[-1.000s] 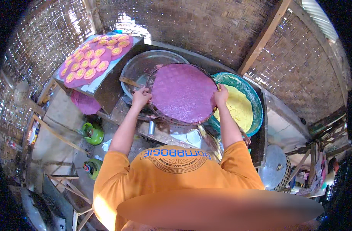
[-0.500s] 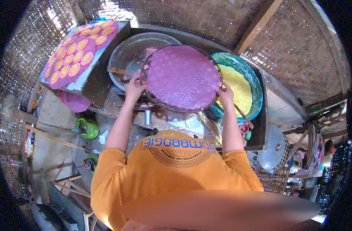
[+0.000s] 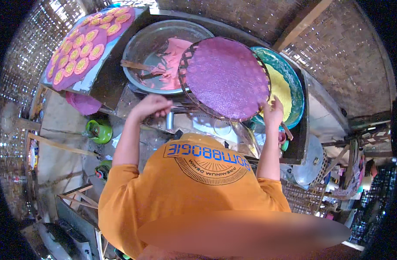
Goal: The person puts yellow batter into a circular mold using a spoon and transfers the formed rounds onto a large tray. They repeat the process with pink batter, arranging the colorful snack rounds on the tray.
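Observation:
A round woven bamboo tray (image 3: 181,82) lies across the edges of two basins, covered by a purple sheet with a bumpy, shiny surface (image 3: 226,78). At its near right rim, my right hand (image 3: 273,115) grips the edge between thumb and fingers; part of the grip is hard to make out. My left hand (image 3: 151,107) hovers in front of the grey basin, away from the tray, its fingers loosely bent and holding nothing. Inside the grey basin (image 3: 133,47) are pink batter and a wooden spatula (image 3: 135,66). Yellow batter (image 3: 282,86) partly shows in the green basin (image 3: 297,93).
At the far left, a raised board (image 3: 93,80) carries a purple sheet with several pink-and-yellow round pieces (image 3: 80,66). A green gas cylinder (image 3: 98,132) stands on the floor below. A metal cylinder (image 3: 170,121) is near my left hand. Woven bamboo walls surround the place.
The tray has shifted right, baring more of the pink batter. My left hand has let go of its rim and drawn back toward me, while my right hand stays at the edge.

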`<state>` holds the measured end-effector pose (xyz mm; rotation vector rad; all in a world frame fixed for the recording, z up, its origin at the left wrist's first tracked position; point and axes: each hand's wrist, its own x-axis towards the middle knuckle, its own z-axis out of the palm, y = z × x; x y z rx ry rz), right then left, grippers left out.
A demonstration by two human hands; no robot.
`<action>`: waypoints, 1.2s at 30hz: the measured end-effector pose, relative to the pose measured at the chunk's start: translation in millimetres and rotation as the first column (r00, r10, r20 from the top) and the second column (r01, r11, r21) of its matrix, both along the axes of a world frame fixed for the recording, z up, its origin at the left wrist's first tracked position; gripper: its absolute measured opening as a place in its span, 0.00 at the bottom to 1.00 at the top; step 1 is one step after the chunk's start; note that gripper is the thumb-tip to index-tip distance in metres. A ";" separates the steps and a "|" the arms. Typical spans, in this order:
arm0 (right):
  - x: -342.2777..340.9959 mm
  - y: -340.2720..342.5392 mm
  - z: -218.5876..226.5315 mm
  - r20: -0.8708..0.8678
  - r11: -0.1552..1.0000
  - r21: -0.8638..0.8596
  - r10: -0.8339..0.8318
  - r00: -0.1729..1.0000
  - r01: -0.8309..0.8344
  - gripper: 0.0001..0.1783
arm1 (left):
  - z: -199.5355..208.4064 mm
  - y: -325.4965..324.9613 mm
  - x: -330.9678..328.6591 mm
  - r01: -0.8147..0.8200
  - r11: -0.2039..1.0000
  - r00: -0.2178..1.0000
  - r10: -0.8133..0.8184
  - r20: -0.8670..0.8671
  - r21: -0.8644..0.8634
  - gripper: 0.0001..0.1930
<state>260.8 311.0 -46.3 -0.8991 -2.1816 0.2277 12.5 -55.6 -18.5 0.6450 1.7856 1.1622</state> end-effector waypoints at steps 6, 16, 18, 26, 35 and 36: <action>9.5 -113.2 -9.7 0.488 0.722 -0.497 0.691 0.533 -0.482 0.11 | -142.4 -10.5 14.7 -0.277 0.829 0.866 -0.004 -0.500 -0.486 0.33; 9.0 -117.8 -88.7 0.715 0.816 -0.396 0.562 0.416 -0.421 0.19 | -168.5 8.1 36.4 -0.482 0.860 0.816 0.370 -0.445 -0.169 0.27; 9.2 -119.6 -92.2 0.682 0.815 -0.433 0.576 0.451 -0.385 0.18 | -186.7 -3.6 41.6 -0.523 0.847 0.793 0.443 -0.418 -0.094 0.28; 5.2 -126.1 -103.4 0.548 0.783 -0.325 0.613 0.569 -0.531 0.10 | -125.4 -59.1 72.1 -0.568 0.823 0.768 0.526 -0.365 -0.008 0.21; -15.9 -119.5 -22.1 0.010 0.183 -0.713 0.968 0.251 -0.677 0.07 | -105.2 -94.3 70.7 -0.753 0.617 0.609 0.785 -0.114 0.229 0.21; -14.6 -120.7 0.5 -0.067 0.118 -0.702 0.971 0.230 -0.703 0.06 | -113.5 -106.4 64.7 -0.732 0.652 0.632 0.758 -0.160 0.195 0.21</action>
